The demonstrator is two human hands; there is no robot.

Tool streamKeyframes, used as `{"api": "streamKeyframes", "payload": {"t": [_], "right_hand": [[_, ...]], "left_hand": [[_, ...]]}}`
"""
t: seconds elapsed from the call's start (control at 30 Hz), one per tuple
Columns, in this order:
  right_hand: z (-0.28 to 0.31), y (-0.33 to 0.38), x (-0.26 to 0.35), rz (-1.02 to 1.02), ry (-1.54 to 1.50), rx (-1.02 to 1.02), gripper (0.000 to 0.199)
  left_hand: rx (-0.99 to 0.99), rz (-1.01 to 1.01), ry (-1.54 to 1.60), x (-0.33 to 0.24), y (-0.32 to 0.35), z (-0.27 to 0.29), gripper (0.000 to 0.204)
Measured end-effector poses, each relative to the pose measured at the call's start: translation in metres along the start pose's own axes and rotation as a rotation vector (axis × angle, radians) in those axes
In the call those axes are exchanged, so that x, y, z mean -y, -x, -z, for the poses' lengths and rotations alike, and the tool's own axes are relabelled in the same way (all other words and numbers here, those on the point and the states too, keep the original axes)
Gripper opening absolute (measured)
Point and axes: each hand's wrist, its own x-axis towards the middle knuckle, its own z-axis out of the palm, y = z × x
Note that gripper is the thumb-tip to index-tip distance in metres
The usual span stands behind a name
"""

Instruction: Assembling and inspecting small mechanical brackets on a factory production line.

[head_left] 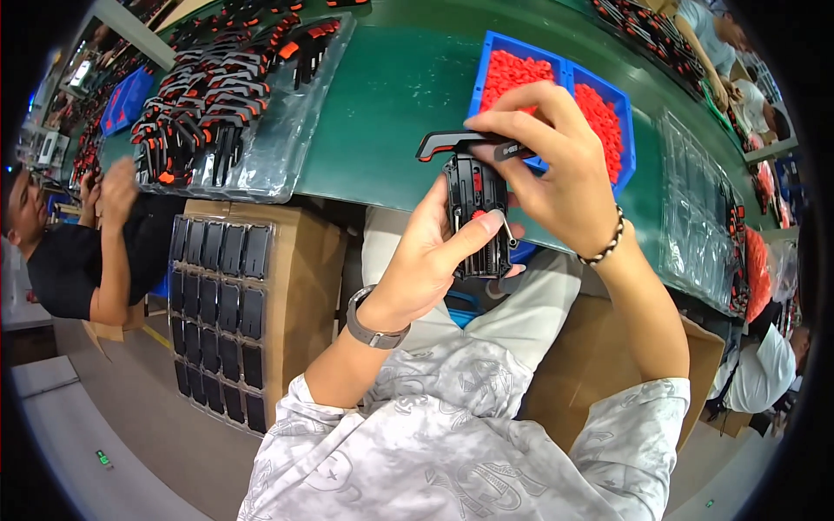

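My left hand (421,252) grips a black oblong housing (466,187) whose open face shows a mechanism, a small red wheel and a metal pin or rod. The thumb lies across the housing beside the red wheel. My right hand (569,161) pinches a black and grey handle (452,141) with red edging between thumb and fingers. That handle lies crosswise over the far end of the housing; whether the two touch I cannot tell. Both are held up in front of the green table (382,113), above my lap.
Two blue bins (480,76) of small red parts stand behind my right hand. A clear plastic tray (300,130) with many similar handles lies at left, with stacked clear trays (699,226) at right. Below left, a cardboard box (304,269) bears black parts. A co-worker (65,260) sits left.
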Motion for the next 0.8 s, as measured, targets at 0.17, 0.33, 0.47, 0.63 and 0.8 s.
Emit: {"api": "streamKeyframes", "payload": {"t": [0.17, 0.33, 0.47, 0.63, 0.8], "right_hand": [[0.038, 0.04, 0.025, -0.208, -0.079, -0.13, 0.04], [0.031, 0.084, 0.067, -0.355, -0.021, 0.207, 0.056], [0.042, 0.074, 0.047, -0.226, -0.087, -0.023, 0.026], [0.076, 0.07, 0.032, -0.387, -0.318, -0.194, 0.028], [0.063, 0.059, 0.045, -0.473, -0.634, -0.107, 0.024]], "left_hand": [[-0.046, -0.077, 0.006, 0.008, -0.001, -0.011, 0.048], [-0.074, -0.215, -0.093, 0.015, -0.01, -0.009, 0.048], [-0.074, -0.247, -0.167, 0.015, -0.007, -0.009, 0.048], [-0.062, -0.189, -0.103, 0.009, -0.006, -0.016, 0.051], [-0.046, -0.187, -0.03, 0.009, -0.005, -0.014, 0.053]]}}
